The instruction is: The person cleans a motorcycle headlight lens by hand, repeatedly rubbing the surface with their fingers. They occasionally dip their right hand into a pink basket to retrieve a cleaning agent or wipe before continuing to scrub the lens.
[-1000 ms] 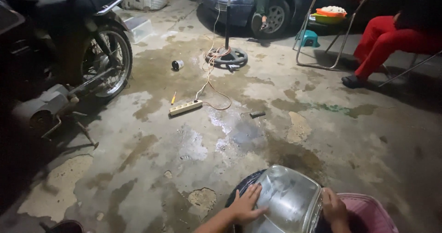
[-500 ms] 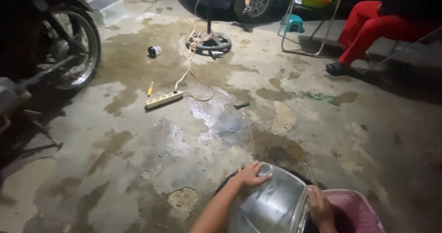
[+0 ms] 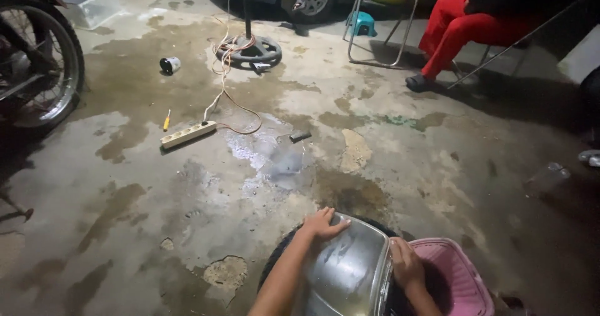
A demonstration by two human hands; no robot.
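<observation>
A shiny metal basin (image 3: pixel 347 269) is held tilted at bottom centre, over a dark tyre-like ring, just beside a pink basket (image 3: pixel 465 278). Left hand (image 3: pixel 322 223) is laid flat on its upper left corner, fingers spread. Right hand (image 3: pixel 406 263) is closed over its right rim. A power strip (image 3: pixel 187 135) and screwdriver (image 3: pixel 166 120) are seen well apart on wet concrete floor (image 3: pixel 156 216).

One head-worn camera looks steeply down and forward over a stained concrete floor (image 3: pixel 187 216), hands close at six o'clock.
</observation>
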